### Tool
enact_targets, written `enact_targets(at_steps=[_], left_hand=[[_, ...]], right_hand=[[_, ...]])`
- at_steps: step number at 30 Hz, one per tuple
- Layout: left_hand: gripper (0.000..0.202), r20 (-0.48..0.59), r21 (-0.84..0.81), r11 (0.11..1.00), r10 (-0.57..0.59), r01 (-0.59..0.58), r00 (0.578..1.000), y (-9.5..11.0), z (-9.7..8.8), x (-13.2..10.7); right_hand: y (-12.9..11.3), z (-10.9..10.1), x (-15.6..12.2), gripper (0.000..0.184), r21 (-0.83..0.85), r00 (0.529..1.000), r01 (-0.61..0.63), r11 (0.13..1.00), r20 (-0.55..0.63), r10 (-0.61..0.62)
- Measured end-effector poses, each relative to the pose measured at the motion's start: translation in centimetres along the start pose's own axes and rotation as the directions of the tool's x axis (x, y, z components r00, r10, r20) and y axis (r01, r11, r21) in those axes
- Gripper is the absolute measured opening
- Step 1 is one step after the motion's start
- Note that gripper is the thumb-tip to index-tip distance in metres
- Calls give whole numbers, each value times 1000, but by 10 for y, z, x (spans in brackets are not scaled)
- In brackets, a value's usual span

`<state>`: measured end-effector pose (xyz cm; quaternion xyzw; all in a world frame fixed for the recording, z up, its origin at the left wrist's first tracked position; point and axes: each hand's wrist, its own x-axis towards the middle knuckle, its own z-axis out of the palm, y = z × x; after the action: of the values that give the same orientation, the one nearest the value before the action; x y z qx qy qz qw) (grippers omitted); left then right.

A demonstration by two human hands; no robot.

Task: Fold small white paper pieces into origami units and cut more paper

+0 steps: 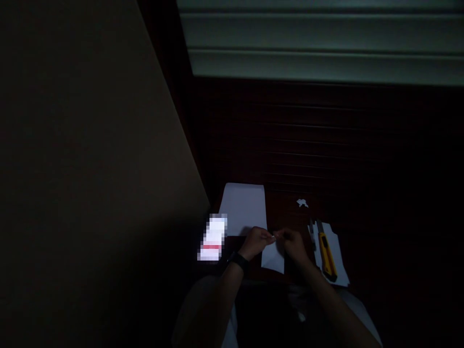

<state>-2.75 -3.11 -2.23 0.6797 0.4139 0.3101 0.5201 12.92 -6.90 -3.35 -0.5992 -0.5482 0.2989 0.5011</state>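
Observation:
In the dim head view, my left hand (256, 240) and my right hand (293, 245) meet fingertip to fingertip above the table. A tiny white piece of paper (273, 237) shows at the left fingertips, pinched there. The right fingers are closed in a pinch right beside it; what they grip is too small and dark to make out. Under both hands lies a narrow white paper (273, 260). A dark band circles my left wrist. Beyond my left hand rests a larger white sheet (243, 208), partly covered by that hand at its near edge.
A lit phone (212, 240), its screen pixelated, is at the left. On the right, a yellow utility knife (327, 258) and a thin dark tool (311, 232) lie on white paper (339, 256). White scraps (302, 203) sit farther back. A wall (108, 145) rises at left.

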Motion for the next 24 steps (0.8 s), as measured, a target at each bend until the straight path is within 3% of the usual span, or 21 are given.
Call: enact_targets(at_steps=[10,15,24], left_hand=[[22,-8,145,986,84,-82,996,5,0,-13],[25,-53,137,986,108,-100,993,3,-1,-7],[25,37,105,975,193,-196,980,21,-7,0]], right_hand=[[0,1,-3,19,-48,1000,-3,999,8,3],[3,-4,0,23,-14,995,-4,1000,100,5],[3,-12,10,16,8,978,-14,1000,208,12]])
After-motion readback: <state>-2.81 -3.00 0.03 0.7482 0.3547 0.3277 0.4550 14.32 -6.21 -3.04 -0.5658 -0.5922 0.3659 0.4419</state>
